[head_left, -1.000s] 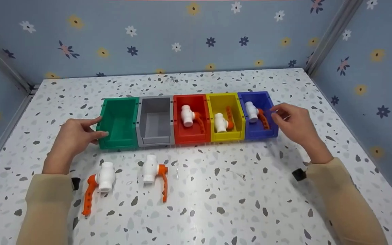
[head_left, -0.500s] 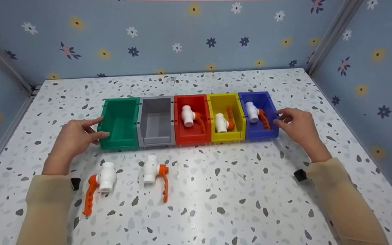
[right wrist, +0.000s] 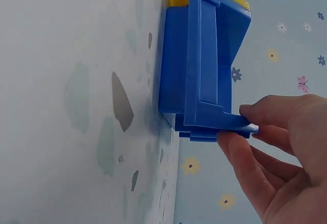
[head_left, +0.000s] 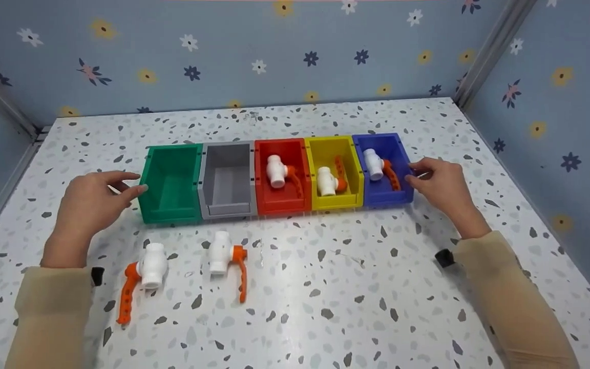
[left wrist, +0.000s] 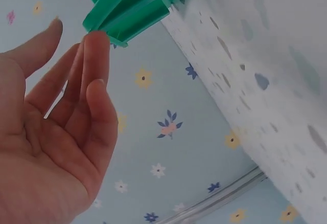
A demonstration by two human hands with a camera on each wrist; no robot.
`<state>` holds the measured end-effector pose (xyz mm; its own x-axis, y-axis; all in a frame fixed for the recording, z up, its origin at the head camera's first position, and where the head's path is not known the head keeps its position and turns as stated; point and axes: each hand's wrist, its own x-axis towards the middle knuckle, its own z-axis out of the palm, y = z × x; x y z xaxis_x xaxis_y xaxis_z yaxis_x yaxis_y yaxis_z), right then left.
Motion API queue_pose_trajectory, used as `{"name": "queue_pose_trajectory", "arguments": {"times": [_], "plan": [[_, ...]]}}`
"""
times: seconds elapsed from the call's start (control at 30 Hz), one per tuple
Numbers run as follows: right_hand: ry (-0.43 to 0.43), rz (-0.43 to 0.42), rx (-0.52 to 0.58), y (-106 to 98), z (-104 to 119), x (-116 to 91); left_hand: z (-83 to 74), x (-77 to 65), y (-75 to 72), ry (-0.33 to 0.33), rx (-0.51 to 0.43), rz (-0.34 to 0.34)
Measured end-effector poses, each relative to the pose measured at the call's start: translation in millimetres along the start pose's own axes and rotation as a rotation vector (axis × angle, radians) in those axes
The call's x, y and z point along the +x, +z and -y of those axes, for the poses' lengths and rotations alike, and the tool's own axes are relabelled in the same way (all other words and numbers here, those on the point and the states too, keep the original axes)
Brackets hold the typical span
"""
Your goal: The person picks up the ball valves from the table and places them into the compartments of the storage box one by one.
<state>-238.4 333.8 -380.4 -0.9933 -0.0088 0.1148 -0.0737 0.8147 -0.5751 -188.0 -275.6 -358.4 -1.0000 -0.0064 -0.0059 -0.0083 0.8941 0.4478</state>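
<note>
In the head view my left hand (head_left: 90, 202) is at the left side of the green bin (head_left: 170, 214). The left wrist view shows its thumb held away from the relaxed fingers, fingertips close to the green plastic; whether they touch I cannot tell. My right hand (head_left: 443, 189) pinches the side wall of the blue bin (head_left: 390, 199) between thumb and fingers, as the right wrist view shows. White ball valves with orange handles lie in the blue, yellow (head_left: 336, 203) and red (head_left: 282, 206) bins. The green and grey (head_left: 229, 209) bins hold nothing.
Two more ball valves lie on the speckled table in front of the bins, one at the left (head_left: 153, 266) and one nearer the middle (head_left: 220, 253). Flowered panels (head_left: 254, 41) stand behind and at both sides of the table.
My left hand has let go of the green bin's side and shifted a little left. My right hand has moved from just over the blue bin's wall to pinching it.
</note>
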Motion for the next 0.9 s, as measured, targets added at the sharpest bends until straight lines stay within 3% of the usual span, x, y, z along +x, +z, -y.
{"name": "queue_pose_trajectory", "arguments": {"times": [0.1, 0.3, 0.5, 0.67, 0.9], "plan": [[0.012, 0.023, -0.006, 0, 0, 3, -6.2, -5.7, 3.7, 0.071, -0.004, 0.008], [0.023, 0.052, -0.025, 0, -1, 3, -27.9, -14.6, 7.9, 0.259, -0.046, 0.157], [0.017, 0.053, -0.026, -3, -3, 0, -53.2, -19.0, 17.7, 0.379, -0.041, 0.254], [0.009, 0.054, -0.017, -4, -4, -1, -66.3, -27.1, 34.6, 0.451, -0.05, 0.304], [0.0, 0.065, -0.022, -3, -3, 1, -73.2, -35.9, 55.9, 0.454, -0.001, 0.449]]}}
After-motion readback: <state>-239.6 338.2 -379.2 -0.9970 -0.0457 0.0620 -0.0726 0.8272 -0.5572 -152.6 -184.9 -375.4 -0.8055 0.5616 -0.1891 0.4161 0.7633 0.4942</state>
